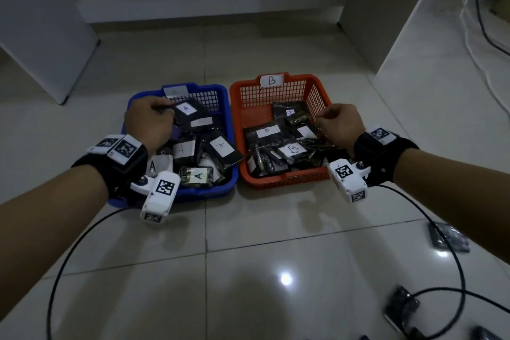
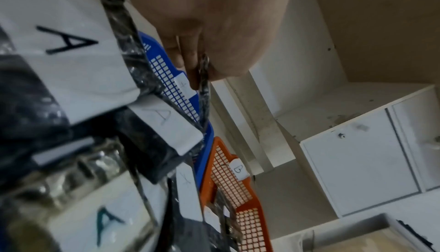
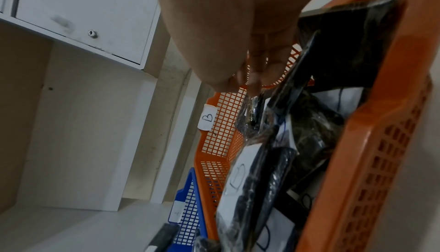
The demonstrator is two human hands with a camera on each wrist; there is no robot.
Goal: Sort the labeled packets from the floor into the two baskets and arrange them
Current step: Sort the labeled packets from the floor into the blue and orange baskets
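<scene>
L hand (image 1: 149,125) pinches A packet (image 1: 187,110) | R hand (image 1: 340,125) pinches B packet (image 1: 296,116)

The orange basket (image 1: 278,176) carries a white tag (image 1: 271,80) on its far wall, hand-lettered "B". The blue basket (image 1: 220,188) has a like tag (image 1: 175,90) on its far wall; its mark is too faint to read. In the blue basket, packets bear white labels reading "A": one near the front (image 1: 199,175), one at front left (image 1: 152,166), one at the back in blue ink (image 1: 186,108). In the orange basket, a front packet's label (image 1: 293,149) reads "B", and another label (image 1: 267,130) shows a fainter "B".
</scene>
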